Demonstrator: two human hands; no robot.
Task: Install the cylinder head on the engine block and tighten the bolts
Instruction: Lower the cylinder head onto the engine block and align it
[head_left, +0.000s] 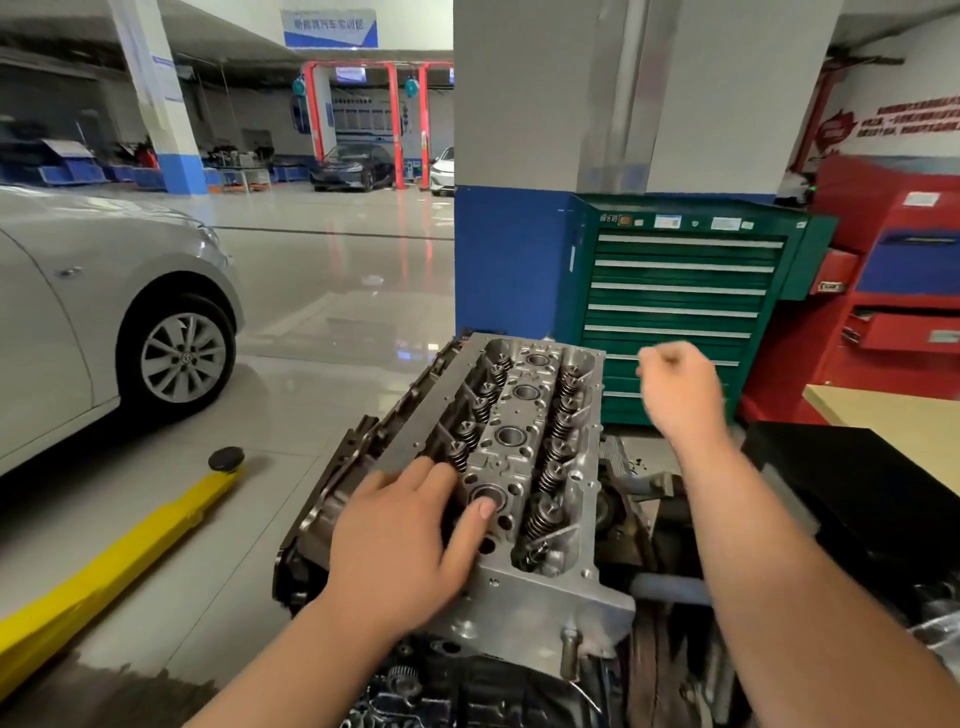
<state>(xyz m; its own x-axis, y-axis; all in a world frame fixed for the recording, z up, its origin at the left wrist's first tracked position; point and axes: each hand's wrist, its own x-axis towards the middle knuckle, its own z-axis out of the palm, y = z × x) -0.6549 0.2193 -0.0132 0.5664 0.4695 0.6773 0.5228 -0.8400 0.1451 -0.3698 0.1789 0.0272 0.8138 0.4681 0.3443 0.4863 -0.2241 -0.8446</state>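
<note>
Head cam, looking down over the work. Cylinder head (519, 457) sits on top of the engine block (467, 686), long axis running away from me and tilted a little to the right; the block shows dark beneath its near end and along its left flank. The head's top face is up: two rows of valve springs (543, 514) with a line of four round wells (511, 435) between them. Left hand (405, 540) lies palm-down on the near left part of the head, grip open, fingers straight and spread over the left spring row, thumb (470, 535) reaching to the rim of the nearest well. Right hand (675, 389) is up in the air past the head's far right corner, not touching it, grip closed in a fist; it is motion-blurred and I see nothing in it. Behind that hand stands a green tool cabinet (680, 291) against a white and blue pillar (519, 130), with a red cabinet (893, 312) just beside it on the right. A tan bench (893, 421) corner shows at the right edge. Left of the engine, on the tiled floor (322, 322), lies a yellow lift arm (119, 551) with a black pad at its far end, and a grey car (104, 291) is parked beyond it.
</note>
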